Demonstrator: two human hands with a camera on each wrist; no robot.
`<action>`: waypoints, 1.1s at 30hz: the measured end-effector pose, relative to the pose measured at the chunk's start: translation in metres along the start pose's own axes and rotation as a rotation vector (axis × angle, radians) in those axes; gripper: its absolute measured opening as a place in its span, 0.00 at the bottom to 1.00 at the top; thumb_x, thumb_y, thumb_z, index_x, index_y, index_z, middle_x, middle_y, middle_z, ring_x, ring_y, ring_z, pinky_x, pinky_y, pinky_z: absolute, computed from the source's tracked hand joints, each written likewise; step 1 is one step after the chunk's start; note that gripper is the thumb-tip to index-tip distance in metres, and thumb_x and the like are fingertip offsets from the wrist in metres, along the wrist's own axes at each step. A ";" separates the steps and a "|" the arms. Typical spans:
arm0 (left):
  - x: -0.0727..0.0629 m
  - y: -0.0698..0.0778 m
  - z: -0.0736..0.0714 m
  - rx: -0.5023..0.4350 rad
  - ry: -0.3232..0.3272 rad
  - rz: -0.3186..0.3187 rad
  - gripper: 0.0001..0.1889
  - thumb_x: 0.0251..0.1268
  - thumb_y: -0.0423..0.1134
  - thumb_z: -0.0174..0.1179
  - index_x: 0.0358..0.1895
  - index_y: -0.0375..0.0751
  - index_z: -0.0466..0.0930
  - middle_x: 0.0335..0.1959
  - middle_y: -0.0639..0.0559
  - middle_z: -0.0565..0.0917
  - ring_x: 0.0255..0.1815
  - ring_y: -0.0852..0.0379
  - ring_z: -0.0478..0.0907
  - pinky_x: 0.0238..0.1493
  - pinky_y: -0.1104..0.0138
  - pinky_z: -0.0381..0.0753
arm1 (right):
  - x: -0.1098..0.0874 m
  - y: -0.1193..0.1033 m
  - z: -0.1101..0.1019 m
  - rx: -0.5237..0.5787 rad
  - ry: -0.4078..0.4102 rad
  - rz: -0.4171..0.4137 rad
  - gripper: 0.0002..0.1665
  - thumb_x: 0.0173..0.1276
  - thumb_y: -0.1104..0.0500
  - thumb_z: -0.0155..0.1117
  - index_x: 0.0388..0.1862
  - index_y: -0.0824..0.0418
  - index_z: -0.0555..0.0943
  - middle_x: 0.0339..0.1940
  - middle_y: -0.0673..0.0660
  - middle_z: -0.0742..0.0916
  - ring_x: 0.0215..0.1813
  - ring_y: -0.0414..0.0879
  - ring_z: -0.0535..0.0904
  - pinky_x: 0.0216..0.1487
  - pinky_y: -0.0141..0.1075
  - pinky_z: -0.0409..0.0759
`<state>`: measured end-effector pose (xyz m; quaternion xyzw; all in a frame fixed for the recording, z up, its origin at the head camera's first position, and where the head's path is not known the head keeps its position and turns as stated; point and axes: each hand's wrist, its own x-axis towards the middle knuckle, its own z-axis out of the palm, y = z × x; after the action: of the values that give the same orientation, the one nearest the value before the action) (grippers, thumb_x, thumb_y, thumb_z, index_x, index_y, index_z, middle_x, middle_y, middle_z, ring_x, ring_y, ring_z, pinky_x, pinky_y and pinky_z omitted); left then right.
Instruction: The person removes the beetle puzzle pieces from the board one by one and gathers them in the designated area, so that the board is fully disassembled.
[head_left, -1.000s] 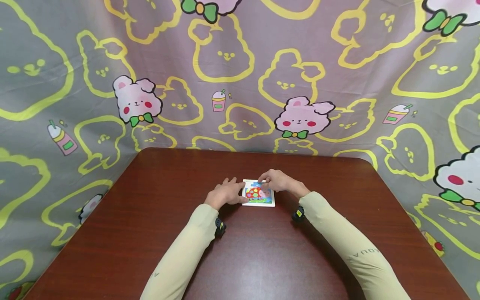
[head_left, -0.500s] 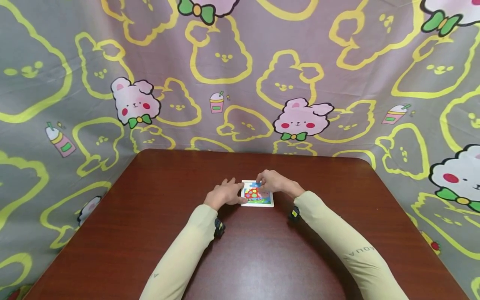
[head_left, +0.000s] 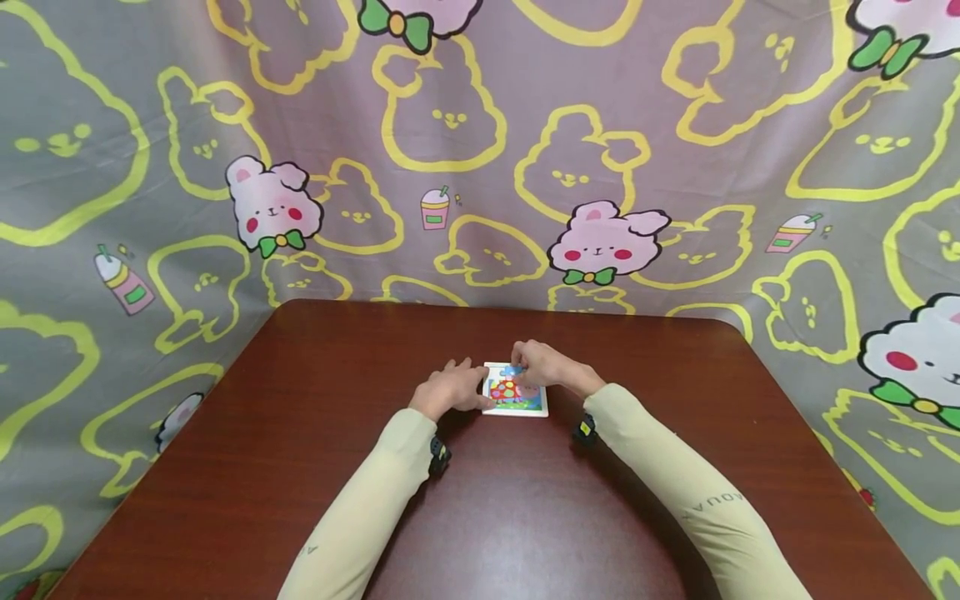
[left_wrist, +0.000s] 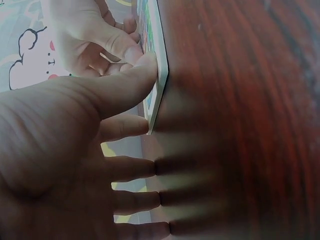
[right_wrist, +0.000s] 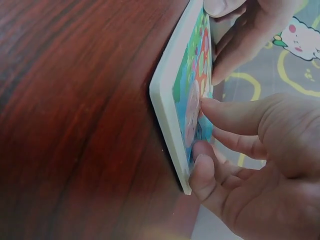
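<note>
A small square jigsaw puzzle [head_left: 504, 390] in a white frame lies on the table, its picture showing red with coloured spots above green. White backing shows at its far left corner. My left hand [head_left: 447, 388] rests at the left side, fingers spread and fairly straight. In the left wrist view its thumb [left_wrist: 142, 70] presses the frame's rim, and the other fingertips touch or nearly touch the tabletop. My right hand [head_left: 551, 365] bends over the far right part. Thumb and fingertips pinch a bluish puzzle piece [right_wrist: 202, 131] at the picture's surface, mostly hidden by the fingers.
A reddish-brown wooden table [head_left: 337, 433] extends all round the puzzle. Behind it and at both sides hangs a grey-pink cloth [head_left: 480, 100] with yellow rabbit outlines. Dark wrist cameras [head_left: 440, 455] sit on both wrists.
My right hand has shifted slightly left over the puzzle, its fingers closer to the far middle part. The left hand keeps its place. The head view has moved a little.
</note>
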<state>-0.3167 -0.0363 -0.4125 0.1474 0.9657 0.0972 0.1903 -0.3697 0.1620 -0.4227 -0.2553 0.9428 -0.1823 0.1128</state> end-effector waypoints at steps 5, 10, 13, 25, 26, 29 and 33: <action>0.000 0.000 0.001 -0.003 -0.002 0.000 0.38 0.67 0.57 0.60 0.77 0.53 0.58 0.80 0.43 0.54 0.80 0.37 0.46 0.75 0.42 0.54 | 0.001 0.000 0.001 -0.017 0.006 -0.003 0.15 0.63 0.60 0.70 0.45 0.62 0.76 0.40 0.58 0.82 0.40 0.48 0.77 0.42 0.39 0.78; 0.000 0.000 0.002 -0.005 -0.012 -0.002 0.38 0.67 0.58 0.59 0.77 0.53 0.57 0.80 0.43 0.52 0.81 0.37 0.45 0.76 0.42 0.53 | 0.002 -0.002 0.003 -0.045 0.042 -0.014 0.14 0.63 0.61 0.70 0.44 0.61 0.77 0.39 0.57 0.83 0.39 0.48 0.78 0.41 0.40 0.79; 0.000 0.000 0.002 -0.012 -0.013 -0.005 0.38 0.67 0.58 0.59 0.77 0.53 0.57 0.80 0.43 0.52 0.81 0.37 0.45 0.76 0.42 0.53 | 0.002 -0.003 0.004 -0.053 0.059 -0.012 0.13 0.62 0.60 0.70 0.44 0.60 0.78 0.37 0.57 0.83 0.37 0.47 0.77 0.39 0.39 0.78; 0.003 -0.003 0.002 0.014 0.001 0.009 0.38 0.68 0.58 0.58 0.77 0.52 0.57 0.80 0.42 0.53 0.80 0.36 0.46 0.75 0.42 0.55 | 0.003 -0.004 0.006 -0.048 0.014 -0.064 0.06 0.67 0.59 0.66 0.41 0.59 0.81 0.30 0.52 0.84 0.32 0.43 0.76 0.35 0.32 0.74; 0.003 -0.003 0.002 0.014 0.001 0.008 0.38 0.68 0.58 0.58 0.77 0.52 0.57 0.80 0.42 0.53 0.80 0.36 0.46 0.75 0.42 0.55 | 0.003 -0.004 0.006 -0.046 0.004 -0.069 0.06 0.68 0.59 0.65 0.40 0.59 0.82 0.30 0.52 0.84 0.31 0.42 0.76 0.34 0.32 0.74; 0.003 -0.003 0.001 0.008 -0.002 0.009 0.38 0.68 0.58 0.58 0.78 0.52 0.56 0.80 0.42 0.52 0.80 0.36 0.45 0.75 0.42 0.54 | 0.003 -0.004 0.004 -0.033 -0.017 -0.059 0.06 0.70 0.57 0.63 0.40 0.58 0.82 0.30 0.51 0.85 0.32 0.42 0.76 0.35 0.31 0.74; 0.003 -0.004 0.002 0.002 -0.012 0.010 0.38 0.69 0.58 0.57 0.78 0.52 0.55 0.80 0.43 0.51 0.81 0.36 0.44 0.76 0.42 0.53 | 0.002 -0.005 -0.002 0.011 -0.036 -0.056 0.07 0.72 0.57 0.60 0.42 0.58 0.83 0.32 0.52 0.85 0.32 0.41 0.77 0.35 0.31 0.75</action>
<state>-0.3196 -0.0385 -0.4157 0.1532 0.9639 0.0962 0.1954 -0.3699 0.1578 -0.4194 -0.2840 0.9321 -0.1860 0.1263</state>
